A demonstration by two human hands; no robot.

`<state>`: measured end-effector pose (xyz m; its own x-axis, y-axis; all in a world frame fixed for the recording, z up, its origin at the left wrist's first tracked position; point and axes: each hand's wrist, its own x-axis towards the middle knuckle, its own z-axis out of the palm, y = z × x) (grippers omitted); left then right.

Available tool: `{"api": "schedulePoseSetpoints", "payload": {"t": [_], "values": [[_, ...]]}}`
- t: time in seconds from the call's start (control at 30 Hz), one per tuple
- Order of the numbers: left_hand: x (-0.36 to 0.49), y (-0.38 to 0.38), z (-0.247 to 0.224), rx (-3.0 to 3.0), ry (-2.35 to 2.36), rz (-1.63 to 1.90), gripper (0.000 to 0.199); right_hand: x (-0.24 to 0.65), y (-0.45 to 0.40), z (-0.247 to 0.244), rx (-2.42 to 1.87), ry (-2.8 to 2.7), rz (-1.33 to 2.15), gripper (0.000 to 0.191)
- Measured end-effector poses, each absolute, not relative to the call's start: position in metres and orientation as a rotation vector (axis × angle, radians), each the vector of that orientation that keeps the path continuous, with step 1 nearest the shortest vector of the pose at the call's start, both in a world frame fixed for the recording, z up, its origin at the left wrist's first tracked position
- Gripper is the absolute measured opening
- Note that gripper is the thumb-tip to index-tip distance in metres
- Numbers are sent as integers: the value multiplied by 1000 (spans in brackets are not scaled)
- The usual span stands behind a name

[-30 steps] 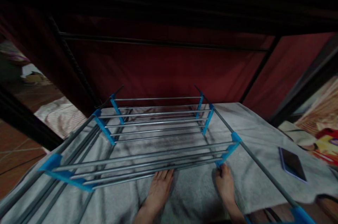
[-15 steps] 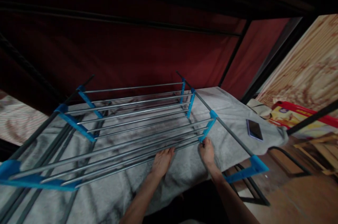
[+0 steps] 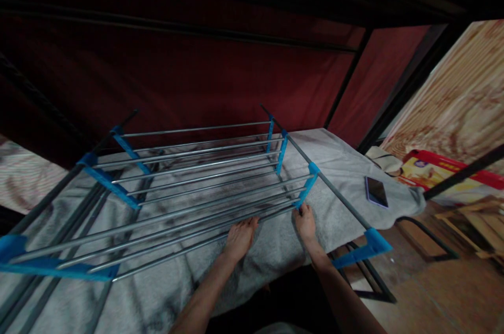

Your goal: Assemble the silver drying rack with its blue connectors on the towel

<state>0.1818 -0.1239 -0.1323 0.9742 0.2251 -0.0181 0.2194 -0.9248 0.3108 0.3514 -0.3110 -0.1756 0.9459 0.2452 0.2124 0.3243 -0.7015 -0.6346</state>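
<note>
A rack of grey metal tubes (image 3: 197, 210) and blue plastic brackets lies across a grey blanket (image 3: 338, 150). My left hand (image 3: 241, 237) has its fingers curled over the lowest front tube, right of the middle. Close to that tube's right end, my right hand (image 3: 306, 225) is closed at the lower tip of a blue bracket (image 3: 307, 187). Its fingertips are partly hidden. Another blue bracket (image 3: 364, 250) sticks out at the front end of the right side pole.
Loose grey tubes (image 3: 79, 218) lie under the rack at left. A phone (image 3: 377, 192) rests on the blanket at right. Dark frame posts (image 3: 348, 79) and a red cloth wall (image 3: 197, 82) stand behind. A red and yellow box (image 3: 437, 168) is at far right.
The view has shifted slightly, so everything sits a little further left. Both hands keep their places on the rack, and the rack shows no clear movement of its own.
</note>
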Motion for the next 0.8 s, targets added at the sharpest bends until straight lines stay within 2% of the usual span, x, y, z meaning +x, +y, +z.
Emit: {"api": "schedulePoseSetpoints", "payload": {"t": [0.5, 0.8], "values": [[187, -119, -131, 2825, 336, -88, 40, 348, -306, -177, -2468, -378, -180, 25], [182, -124, -132, 2694, 347, 71, 38, 347, -317, -166, -2425, -548, -159, 32]]}}
